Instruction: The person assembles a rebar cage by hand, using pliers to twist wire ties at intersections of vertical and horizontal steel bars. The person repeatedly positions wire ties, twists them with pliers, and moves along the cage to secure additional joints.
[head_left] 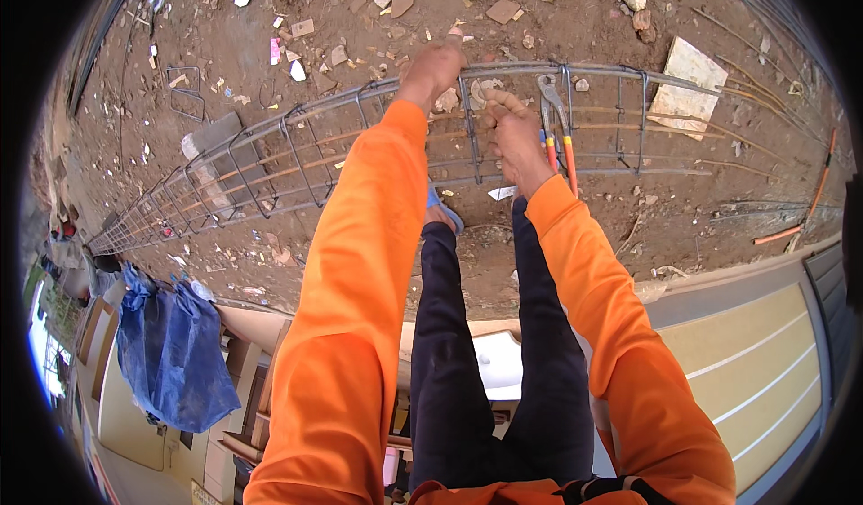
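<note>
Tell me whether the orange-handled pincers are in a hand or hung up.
Hung up: the orange-handled pincers hook over the steel rebar cage's top bar, beside the right hand.

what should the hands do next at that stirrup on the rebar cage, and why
Probably close the pincers on the joint and twist. The right hand holds them at the top bar of the rebar cage, while the left hand steadies that bar beside a stirrup.

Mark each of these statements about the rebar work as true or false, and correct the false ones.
1. The left hand rests on the top bar of the rebar cage. True.
2. The right hand holds a hammer. False: it holds pincers with orange handles.
3. The sleeves are orange. True.
4. The cage lies on a tiled floor. False: it lies on bare dirt ground strewn with rubble.
5. A blue tarp hangs at lower left. True.
</note>
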Available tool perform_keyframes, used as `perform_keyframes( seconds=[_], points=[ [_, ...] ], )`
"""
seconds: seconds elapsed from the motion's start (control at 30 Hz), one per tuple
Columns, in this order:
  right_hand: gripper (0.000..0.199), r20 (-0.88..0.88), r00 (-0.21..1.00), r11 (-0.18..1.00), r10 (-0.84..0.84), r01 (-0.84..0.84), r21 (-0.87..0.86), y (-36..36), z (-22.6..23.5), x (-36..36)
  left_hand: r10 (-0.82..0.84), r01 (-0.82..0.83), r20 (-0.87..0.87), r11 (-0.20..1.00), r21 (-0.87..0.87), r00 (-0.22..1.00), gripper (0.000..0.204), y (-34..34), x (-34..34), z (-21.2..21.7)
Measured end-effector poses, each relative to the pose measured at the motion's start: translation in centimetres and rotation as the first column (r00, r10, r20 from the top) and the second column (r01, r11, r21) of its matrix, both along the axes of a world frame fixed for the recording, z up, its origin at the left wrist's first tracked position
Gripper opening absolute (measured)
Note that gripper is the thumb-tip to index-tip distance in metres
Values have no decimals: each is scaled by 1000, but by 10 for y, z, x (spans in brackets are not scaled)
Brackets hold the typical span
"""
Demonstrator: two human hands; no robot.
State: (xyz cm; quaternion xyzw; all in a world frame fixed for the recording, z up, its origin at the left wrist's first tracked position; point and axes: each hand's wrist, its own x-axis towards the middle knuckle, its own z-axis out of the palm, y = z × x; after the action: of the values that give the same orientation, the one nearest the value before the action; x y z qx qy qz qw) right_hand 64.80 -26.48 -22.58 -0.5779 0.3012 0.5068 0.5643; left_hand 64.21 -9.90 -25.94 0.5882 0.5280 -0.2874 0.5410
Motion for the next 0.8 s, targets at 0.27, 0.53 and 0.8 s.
perform_keyframes(
  seconds=[0.27, 0.53, 0.8],
  points=[
    [23, 318, 810, 870, 493, -460, -176, 1, -45, 22, -128, 153, 163, 977, -150, 978, 45, 20, -13, 18],
    [24, 342, 720, 796, 604, -570, -204, 7, -38, 24, -402, 472, 285, 847, -246, 870, 26, 51, -34, -4],
    [19, 154, 961, 970, 228, -210, -121, 15, -36, 19, -737, 716, -109, 594, 367, 668, 29, 3, -27, -5]
  ],
)
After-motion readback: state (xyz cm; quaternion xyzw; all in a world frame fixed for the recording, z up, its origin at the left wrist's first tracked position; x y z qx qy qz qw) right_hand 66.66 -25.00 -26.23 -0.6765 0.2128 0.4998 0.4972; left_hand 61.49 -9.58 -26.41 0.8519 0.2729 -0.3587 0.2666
